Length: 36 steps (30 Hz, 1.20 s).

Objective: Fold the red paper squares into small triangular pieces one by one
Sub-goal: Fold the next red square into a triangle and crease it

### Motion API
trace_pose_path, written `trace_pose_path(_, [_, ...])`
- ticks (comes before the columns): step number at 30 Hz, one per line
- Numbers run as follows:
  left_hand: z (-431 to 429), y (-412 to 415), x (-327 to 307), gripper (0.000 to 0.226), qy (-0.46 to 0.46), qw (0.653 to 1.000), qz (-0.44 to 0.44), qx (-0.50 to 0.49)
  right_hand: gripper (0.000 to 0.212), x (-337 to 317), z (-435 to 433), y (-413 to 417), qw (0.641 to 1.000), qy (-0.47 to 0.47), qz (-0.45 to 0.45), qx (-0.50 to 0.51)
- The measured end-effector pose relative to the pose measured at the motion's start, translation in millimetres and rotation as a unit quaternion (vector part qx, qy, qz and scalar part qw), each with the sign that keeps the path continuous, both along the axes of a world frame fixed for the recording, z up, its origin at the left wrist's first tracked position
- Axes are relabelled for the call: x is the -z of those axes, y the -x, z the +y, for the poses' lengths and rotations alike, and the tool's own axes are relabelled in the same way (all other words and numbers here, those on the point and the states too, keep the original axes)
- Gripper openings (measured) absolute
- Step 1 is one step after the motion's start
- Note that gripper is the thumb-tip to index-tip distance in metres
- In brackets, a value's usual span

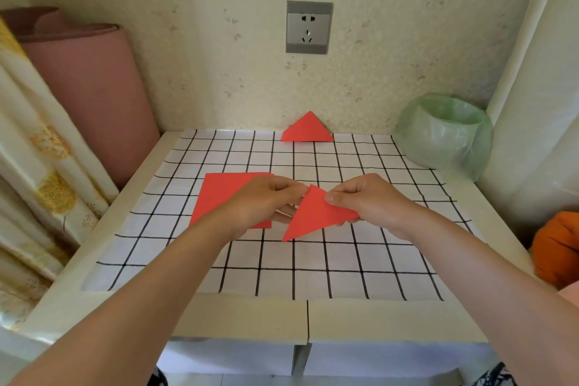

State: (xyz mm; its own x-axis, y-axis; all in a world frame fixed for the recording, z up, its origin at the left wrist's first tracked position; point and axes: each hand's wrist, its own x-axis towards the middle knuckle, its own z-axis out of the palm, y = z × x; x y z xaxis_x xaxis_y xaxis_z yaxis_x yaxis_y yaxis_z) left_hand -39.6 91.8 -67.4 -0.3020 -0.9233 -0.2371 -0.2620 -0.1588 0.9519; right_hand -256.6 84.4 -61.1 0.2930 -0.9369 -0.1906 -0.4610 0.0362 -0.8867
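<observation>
Now, head view: the red triangle sits between both hands. The right hand pinches its edge, thumb on top, while the left hand pinches it near the top corner. Best, I'd say, to match the corners exactly before pressing the crease. The unfolded red squares lie under the left hand, and a finished triangle leans well beyond both.

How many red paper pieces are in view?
3: a held triangle pinched by the left hand and right hand; a flat square on the checked cloth behind the left hand; a folded triangle by the wall. The square may hide more sheets.
</observation>
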Motion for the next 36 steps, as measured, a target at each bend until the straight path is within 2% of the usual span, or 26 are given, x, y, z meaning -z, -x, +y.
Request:
trace_pose_path(3, [1,6,2,0.011,0.026,0.999,-0.003,-0.032,0.018,-1,2,-5,1.000,-0.010,0.013,-0.025])
trace_pose_path(6, [0,4,1,0.011,0.005,0.999,-0.022,-0.031,0.016,-1,2,-8,1.000,-0.015,0.017,-0.021])
trace_pose_path(9, [0,-4,2,0.029,-0.089,0.994,-0.014,0.068,0.015,1,0,-8,1.000,-0.012,0.012,-0.002])
trace_pose_path(12, [3,-6,2,0.029,-0.118,0.984,-0.015,0.129,0.015,1,-2,-8,1.000,-0.013,0.011,0.014])
trace_pose_path(21, [3,-2,1,0.018,-0.083,0.992,-0.031,0.088,0.016,-4,0,-6,1.000,-0.026,0.003,0.005])
trace_pose_path(30, [3,2,2,0.023,-0.067,0.998,-0.011,0.018,0.008,-7,1,-7,1.000,-0.024,-0.014,0.012])
trace_pose_path(34, [7,4,3,0.022,-0.121,0.989,0.026,0.087,0.010,-7,-2,-7,0.999,-0.022,-0.027,0.030])
trace_pose_path(36, [8,4,5,0.021,-0.127,0.988,0.030,0.084,0.015,-8,-2,-7,0.999,-0.024,-0.025,0.027])
